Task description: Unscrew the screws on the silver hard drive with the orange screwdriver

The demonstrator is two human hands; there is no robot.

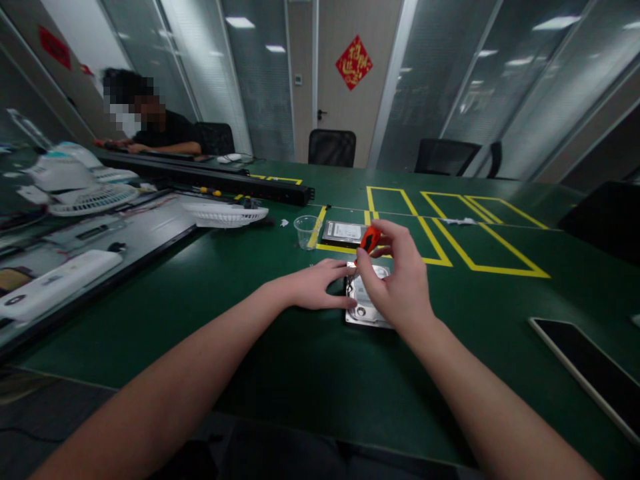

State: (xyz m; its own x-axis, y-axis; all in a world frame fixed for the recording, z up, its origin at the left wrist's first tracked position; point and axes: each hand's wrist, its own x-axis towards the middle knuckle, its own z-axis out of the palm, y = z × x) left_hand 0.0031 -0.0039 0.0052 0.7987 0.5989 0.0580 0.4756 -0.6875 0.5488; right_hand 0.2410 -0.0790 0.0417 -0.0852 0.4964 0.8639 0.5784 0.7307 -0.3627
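Observation:
A silver hard drive (370, 319) lies on the green table in front of me, its metal face up. My left hand (323, 283) holds it at the left edge, with thumb and forefinger apart on the casing. Between the fingers and thumb of my right hand (400, 277) is a screwdriver (369, 239) with a red and black handle. It stands steeply over the drive's upper left part; my fingers partly hide its tip. Just beyond lies a second hard drive (344, 232) with a white label, beside a clear plastic cup (306, 233).
Yellow tape outlines (500, 270) mark the green table (280, 353). A phone-like dark slab (590, 373) lies at the right. White fan parts (225, 213), a large panel (135, 230) and a long black bar (260, 187) occupy the left. A person (170, 133) sits across the table.

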